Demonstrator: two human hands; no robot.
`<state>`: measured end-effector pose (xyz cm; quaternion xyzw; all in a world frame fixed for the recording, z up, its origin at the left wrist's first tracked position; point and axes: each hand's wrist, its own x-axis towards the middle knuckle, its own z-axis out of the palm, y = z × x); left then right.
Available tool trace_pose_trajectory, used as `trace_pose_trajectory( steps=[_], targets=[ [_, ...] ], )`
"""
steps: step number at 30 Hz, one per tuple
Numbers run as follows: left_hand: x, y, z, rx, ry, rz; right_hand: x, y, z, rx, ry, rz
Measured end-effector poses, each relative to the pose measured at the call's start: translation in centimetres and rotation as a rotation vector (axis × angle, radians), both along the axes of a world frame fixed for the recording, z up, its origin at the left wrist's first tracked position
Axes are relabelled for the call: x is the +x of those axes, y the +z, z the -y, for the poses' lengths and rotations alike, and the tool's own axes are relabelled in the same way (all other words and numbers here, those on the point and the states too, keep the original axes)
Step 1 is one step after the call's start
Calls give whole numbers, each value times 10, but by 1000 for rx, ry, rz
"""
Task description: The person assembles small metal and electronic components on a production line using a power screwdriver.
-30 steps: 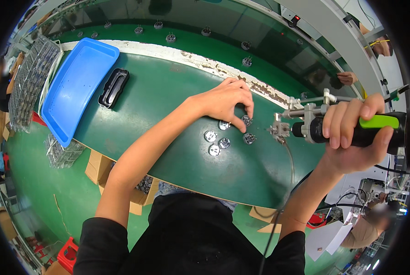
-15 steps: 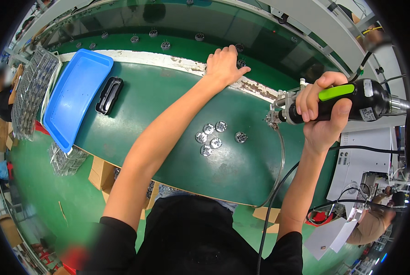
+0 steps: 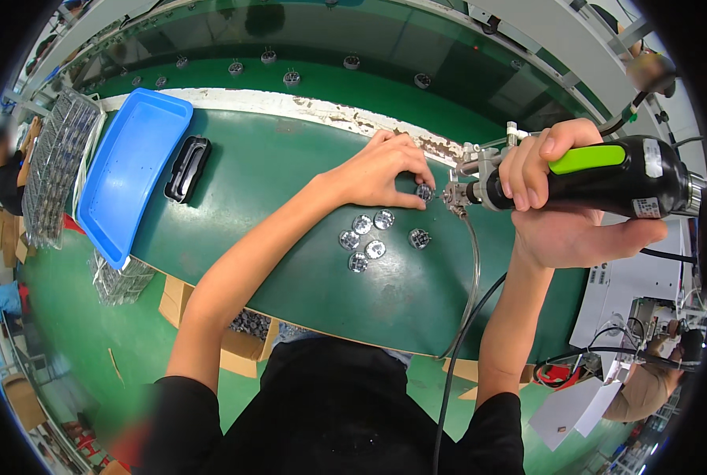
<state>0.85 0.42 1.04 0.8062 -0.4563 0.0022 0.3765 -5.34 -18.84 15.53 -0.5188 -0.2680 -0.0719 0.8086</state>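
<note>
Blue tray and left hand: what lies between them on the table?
In the head view, a black open-topped case lies between the blue tray and the left hand, nearer the tray, then green tabletop.

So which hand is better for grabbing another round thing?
Probably the left hand: it's nearer the loose round parts, though pinching another part. The right hand holds the black tool.

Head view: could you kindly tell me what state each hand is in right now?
Left hand: closed, pinching a small round part.
Right hand: closed, holding the black handheld tool.
</note>
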Motion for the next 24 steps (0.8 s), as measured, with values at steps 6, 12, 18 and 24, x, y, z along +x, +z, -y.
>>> trace_pose_trajectory(
  steps=[6, 12, 18, 24],
  targets=[
    [1, -3, -4, 2, -73, -5, 5, -7, -9, 0, 36, 10],
    [1, -7, -5, -52, -107, -8, 9, -17, -17, -23, -4, -51],
    [1, -8, -6, -24, -95, -30, 12, -20, -16, -15, 62, -2],
    [0, -8, -5, -25, -90, -26, 10, -20, -19, -17, 22, -58]
  ],
)
